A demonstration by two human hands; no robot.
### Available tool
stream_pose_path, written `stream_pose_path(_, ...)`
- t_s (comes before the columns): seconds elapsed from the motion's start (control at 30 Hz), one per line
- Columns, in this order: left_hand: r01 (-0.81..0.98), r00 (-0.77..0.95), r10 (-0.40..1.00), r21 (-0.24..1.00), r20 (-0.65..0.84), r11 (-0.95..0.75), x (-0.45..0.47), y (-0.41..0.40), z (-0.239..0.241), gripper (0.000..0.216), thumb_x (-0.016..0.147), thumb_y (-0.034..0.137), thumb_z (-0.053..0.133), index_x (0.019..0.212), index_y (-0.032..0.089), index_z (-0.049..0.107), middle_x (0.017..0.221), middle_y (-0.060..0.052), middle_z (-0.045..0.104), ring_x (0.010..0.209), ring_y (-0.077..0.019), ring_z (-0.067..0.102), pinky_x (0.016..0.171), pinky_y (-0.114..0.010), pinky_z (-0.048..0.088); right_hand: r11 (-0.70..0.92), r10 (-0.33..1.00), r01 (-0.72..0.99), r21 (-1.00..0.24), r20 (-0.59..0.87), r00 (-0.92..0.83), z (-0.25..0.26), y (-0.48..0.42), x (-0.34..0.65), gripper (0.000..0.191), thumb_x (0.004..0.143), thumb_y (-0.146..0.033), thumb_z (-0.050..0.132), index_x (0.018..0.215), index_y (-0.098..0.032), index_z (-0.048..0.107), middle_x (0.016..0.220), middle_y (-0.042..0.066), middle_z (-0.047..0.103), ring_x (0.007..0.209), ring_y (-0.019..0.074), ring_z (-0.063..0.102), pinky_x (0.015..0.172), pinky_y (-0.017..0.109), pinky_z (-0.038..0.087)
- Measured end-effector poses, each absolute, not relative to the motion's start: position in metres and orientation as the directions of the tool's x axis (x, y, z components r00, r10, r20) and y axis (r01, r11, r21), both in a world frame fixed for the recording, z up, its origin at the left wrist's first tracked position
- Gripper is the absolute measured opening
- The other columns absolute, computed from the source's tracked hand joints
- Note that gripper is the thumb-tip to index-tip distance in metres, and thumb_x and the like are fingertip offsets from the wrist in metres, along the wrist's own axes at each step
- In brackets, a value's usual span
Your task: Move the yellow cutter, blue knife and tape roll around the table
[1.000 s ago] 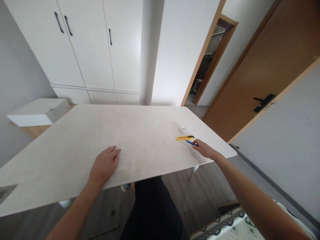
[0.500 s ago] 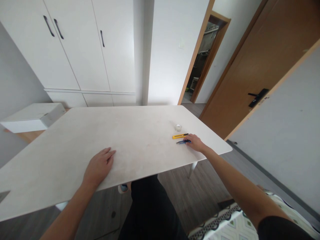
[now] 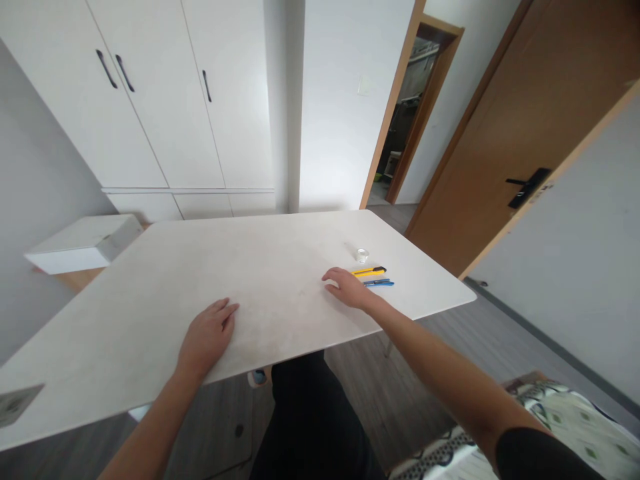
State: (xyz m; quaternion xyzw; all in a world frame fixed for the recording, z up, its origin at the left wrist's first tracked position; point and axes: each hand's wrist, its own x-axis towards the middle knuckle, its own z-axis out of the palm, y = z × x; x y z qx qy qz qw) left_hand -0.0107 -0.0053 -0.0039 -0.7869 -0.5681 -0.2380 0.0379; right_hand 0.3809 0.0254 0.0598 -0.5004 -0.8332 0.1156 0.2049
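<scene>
My left hand lies flat and open on the white table near its front edge. My right hand rests on the table farther right, fingers loosely spread, holding nothing. Just right of it lie a blue pen and, a little farther back, a yellow utility knife. A small roll of clear tape sits behind the knife. Neither hand touches these items.
White cupboards stand behind the table, and a white box sits on a low wooden surface at the left. A brown door and an open doorway are at the right. A patterned cloth shows at the lower right.
My right hand has let go of the blue pen and slid left, away from it. The pen now lies beside the yellow knife. My left hand stayed put.
</scene>
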Motion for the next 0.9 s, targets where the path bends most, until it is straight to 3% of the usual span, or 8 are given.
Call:
stream_pose_path(0.13, 0.915, 0.228, 0.882, 0.220, 0.412, -0.339, -0.010, -0.007, -0.003, 0.043, 0.092, 0.036, 0.039, 0.113, 0.021, 0.074, 0.128, -0.009, 0.068, 0.121, -0.0244, 0.063, 0.108, -0.043, 0.048, 0.520, 0.852, 0.776, -0.356, 0.151, -0.501, 0.045, 0.032, 0.316, 0.041, 0.094, -0.044, 0.057, 0.125, -0.018, 0.062, 0.132, 0.013, 0.061, 0.123, 0.0248, 0.055, 0.106, 0.041, 0.039)
stream_pose_path(0.27, 0.913, 0.211, 0.883, 0.238, 0.420, -0.331, -0.009, -0.007, -0.004, 0.043, 0.092, 0.035, 0.039, 0.113, 0.021, 0.074, 0.128, -0.010, 0.068, 0.121, -0.0251, 0.063, 0.109, -0.043, 0.047, 0.503, 0.864, 0.827, -0.250, 0.166, -0.475, 0.025, 0.026, 0.296, 0.061, 0.094, -0.059, 0.050, 0.142, -0.020, 0.051, 0.151, 0.017, 0.045, 0.142, 0.0299, 0.036, 0.116, 0.050, 0.023)
stream_pose_path(0.9, 0.917, 0.211, 0.889, 0.233, 0.406, -0.324, -0.011, -0.007, -0.005, 0.045, 0.094, 0.037, 0.038, 0.115, 0.020, 0.073, 0.131, -0.010, 0.067, 0.122, -0.0247, 0.062, 0.109, -0.043, 0.047, 0.485, 0.874, 0.837, -0.254, 0.143, -0.464, 0.019, 0.024, 0.299, 0.067, 0.096, -0.062, 0.044, 0.146, -0.018, 0.048, 0.156, 0.017, 0.040, 0.146, 0.0287, 0.031, 0.119, 0.048, 0.019)
